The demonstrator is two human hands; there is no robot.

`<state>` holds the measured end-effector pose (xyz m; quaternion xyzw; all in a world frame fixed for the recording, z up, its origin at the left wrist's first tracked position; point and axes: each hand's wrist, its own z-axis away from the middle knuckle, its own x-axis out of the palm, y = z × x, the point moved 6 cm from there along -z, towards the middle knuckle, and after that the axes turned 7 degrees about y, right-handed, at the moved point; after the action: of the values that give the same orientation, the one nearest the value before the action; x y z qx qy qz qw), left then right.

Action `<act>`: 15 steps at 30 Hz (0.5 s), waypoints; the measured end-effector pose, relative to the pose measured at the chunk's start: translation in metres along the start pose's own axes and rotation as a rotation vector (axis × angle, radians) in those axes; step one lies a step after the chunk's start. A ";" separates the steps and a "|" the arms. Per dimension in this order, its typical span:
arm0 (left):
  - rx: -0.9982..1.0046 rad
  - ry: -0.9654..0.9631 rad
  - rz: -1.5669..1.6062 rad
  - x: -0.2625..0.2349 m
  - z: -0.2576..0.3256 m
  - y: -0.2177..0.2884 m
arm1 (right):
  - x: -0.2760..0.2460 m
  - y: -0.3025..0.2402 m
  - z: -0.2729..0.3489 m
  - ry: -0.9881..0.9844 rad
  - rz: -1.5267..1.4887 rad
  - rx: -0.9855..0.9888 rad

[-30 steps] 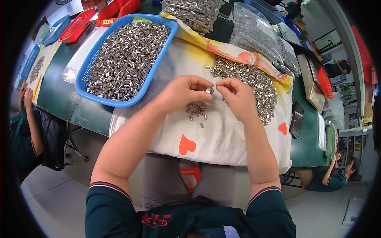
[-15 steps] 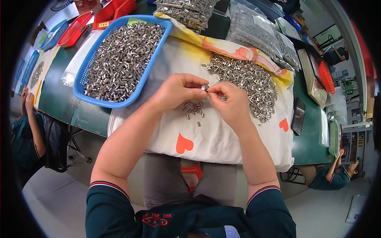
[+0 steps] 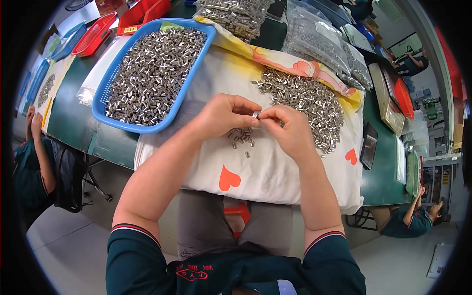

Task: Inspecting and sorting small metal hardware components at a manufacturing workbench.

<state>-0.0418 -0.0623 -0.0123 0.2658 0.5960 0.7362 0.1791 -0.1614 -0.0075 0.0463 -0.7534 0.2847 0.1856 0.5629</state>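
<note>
A small shiny metal cylinder (image 3: pixel 255 114) is pinched between the thumb and forefinger of my left hand (image 3: pixel 221 117). The closed fingertips of my right hand (image 3: pixel 290 129) meet its right side, and they partly hide it. Under my hands, a small cluster of similar metal cylinders (image 3: pixel 241 134) lies on the white cloth (image 3: pixel 196 169), with a few strays in front. A much larger heap of metal cylinders (image 3: pixel 307 101) spreads on the cloth beyond my right hand. To the left, a blue plastic basket (image 3: pixel 169 118) is filled with the same kind of pieces.
Clear bags of metal parts (image 3: pixel 319 37) and another stack of bagged parts (image 3: pixel 231 19) stand at the back. Red trays (image 3: pixel 93 37) sit far left. A dark phone-like device (image 3: pixel 368 146) lies right on the green table (image 3: pixel 386 169). Co-workers sit at both sides.
My two hands have shifted very slightly toward me, still together at the metal cylinder, whose tilt looks a little different. The heaps and basket stay as they were.
</note>
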 end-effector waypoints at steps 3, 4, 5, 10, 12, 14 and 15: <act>0.002 -0.003 -0.085 0.001 0.003 0.000 | -0.002 0.005 -0.002 -0.008 0.002 0.062; -0.001 0.005 -0.163 0.001 0.004 0.001 | -0.003 0.009 -0.005 -0.020 -0.010 0.106; 0.000 0.008 -0.165 0.000 0.003 0.004 | -0.005 0.010 -0.012 -0.021 -0.012 0.103; -0.003 -0.042 -0.219 0.005 0.005 0.005 | 0.018 0.019 -0.062 0.070 0.549 -0.327; -0.003 -0.050 -0.186 0.007 0.004 0.003 | 0.031 0.028 -0.077 0.048 0.646 -0.330; -0.005 -0.053 -0.151 0.007 0.003 0.004 | 0.037 0.033 -0.081 0.021 0.741 -0.333; 0.003 -0.042 -0.159 0.006 0.004 0.005 | 0.037 0.029 -0.079 0.015 0.727 -0.353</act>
<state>-0.0444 -0.0569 -0.0059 0.2333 0.6124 0.7131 0.2490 -0.1547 -0.0971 0.0259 -0.6900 0.5006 0.4131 0.3203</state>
